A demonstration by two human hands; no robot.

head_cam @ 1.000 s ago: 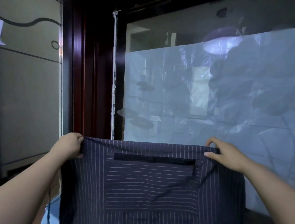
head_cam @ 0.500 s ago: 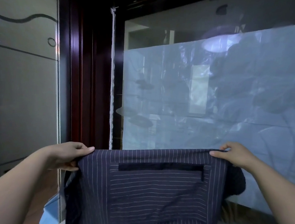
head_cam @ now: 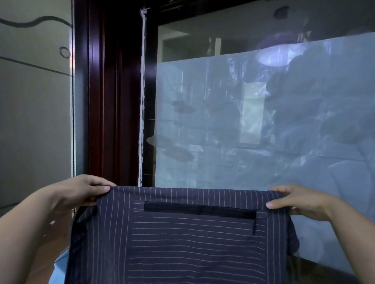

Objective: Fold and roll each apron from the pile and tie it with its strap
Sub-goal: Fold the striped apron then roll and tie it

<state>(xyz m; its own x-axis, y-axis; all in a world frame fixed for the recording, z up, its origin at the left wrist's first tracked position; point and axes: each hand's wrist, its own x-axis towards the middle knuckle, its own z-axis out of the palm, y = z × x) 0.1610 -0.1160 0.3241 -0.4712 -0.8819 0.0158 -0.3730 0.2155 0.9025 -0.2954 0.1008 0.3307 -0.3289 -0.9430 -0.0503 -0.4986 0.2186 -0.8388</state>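
A dark navy apron [head_cam: 179,250] with thin white stripes hangs spread out in front of me, its pocket with a black top band facing me. My left hand [head_cam: 82,190] pinches the top left corner of the apron. The top right corner is pinched by my right hand [head_cam: 299,202]. The top edge runs level and taut between both hands. A dark strap hangs down at the apron's left side behind the cloth. The apron's lower part runs out of the frame at the bottom.
Straight ahead is a large window [head_cam: 274,126] with frosted film on its lower part. A dark red wooden frame [head_cam: 109,89] stands left of it, then a glass door panel [head_cam: 26,105]. Something light blue [head_cam: 58,271] shows at the lower left.
The apron's top edge dropped lower in view, then was pulled level and taut. My left hand shifted from a fist grip to a thumb-and-finger pinch on the corner.
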